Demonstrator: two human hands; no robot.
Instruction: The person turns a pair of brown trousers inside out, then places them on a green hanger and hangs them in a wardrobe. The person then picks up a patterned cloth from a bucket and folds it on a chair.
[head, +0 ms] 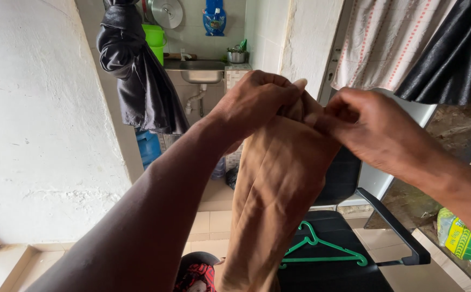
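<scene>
Both hands are raised at chest height, gripping the top of a tan garment [270,184] that hangs down in long folds toward the floor. The left hand [254,100] is closed into a near fist over the upper edge of the cloth, fingers curled tight around a bunched part of it, one fingertip poking up above the fabric. The right hand [373,130] meets it from the other side, thumb and fingers pinched narrow on the same bunched top, so the two hands almost touch across the cloth.

Below the hanging garment stands a black armchair [349,238], and a green plastic hanger [322,246] lies on its seat, just beside the cloth's lower folds. Further back, a dark jacket [138,75] hangs beside the white wall, with a steel sink [202,70] and a green bucket [154,40] behind it. A striped cloth [387,40] and a black one [454,51] hang at the upper right. A yellow-green packet [460,238] sits low at the right edge.
</scene>
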